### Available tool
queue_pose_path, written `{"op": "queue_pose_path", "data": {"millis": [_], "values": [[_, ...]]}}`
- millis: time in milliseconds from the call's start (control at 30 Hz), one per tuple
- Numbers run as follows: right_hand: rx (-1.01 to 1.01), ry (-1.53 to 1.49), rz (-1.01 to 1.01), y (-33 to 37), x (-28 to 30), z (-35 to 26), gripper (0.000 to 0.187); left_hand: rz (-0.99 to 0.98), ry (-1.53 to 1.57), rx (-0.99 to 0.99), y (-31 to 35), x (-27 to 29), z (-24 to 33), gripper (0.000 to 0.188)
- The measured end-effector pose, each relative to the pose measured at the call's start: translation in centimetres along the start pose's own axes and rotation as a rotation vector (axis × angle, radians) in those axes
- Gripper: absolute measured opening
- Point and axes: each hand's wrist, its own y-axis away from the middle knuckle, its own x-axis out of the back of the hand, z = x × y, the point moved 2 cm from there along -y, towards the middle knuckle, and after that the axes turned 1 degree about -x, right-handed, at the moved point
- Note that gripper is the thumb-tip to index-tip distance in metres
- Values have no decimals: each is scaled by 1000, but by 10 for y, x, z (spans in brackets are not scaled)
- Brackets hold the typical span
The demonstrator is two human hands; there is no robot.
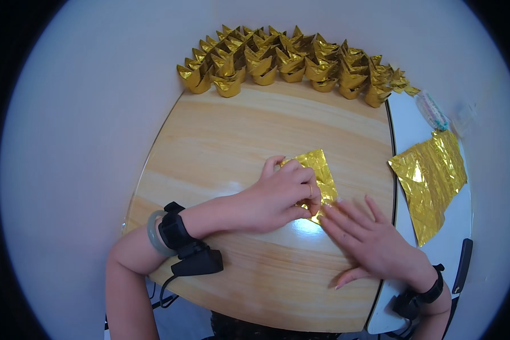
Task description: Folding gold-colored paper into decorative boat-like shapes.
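Observation:
A small sheet of gold foil paper (pixel 323 173) lies creased on the wooden tabletop, partly covered by my left hand (pixel 286 195). That hand is bent over the sheet with its fingers curled and its thumb close to them, closed on the foil. It wears a ring. My right hand (pixel 368 238) lies palm down at the sheet's near right corner, fingers stretched out and spread, with the fingertips at the foil's edge. It holds nothing. The part of the sheet under my left fingers is hidden.
Stacked rows of folded gold foil boat shapes (pixel 263 62) stand along the far edge. On the white surface to the right are larger gold foil sheets (pixel 430 184), a clear plastic packet (pixel 432 110) and a black-handled tool (pixel 463 265). Black devices (pixel 184 238) are strapped to both wrists.

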Motion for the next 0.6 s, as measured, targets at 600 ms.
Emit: {"op": "queue_pose_path", "data": {"millis": [600], "values": [[332, -271, 76, -8, 1, -43, 85, 130, -146, 32, -2, 7, -6, 19]]}}
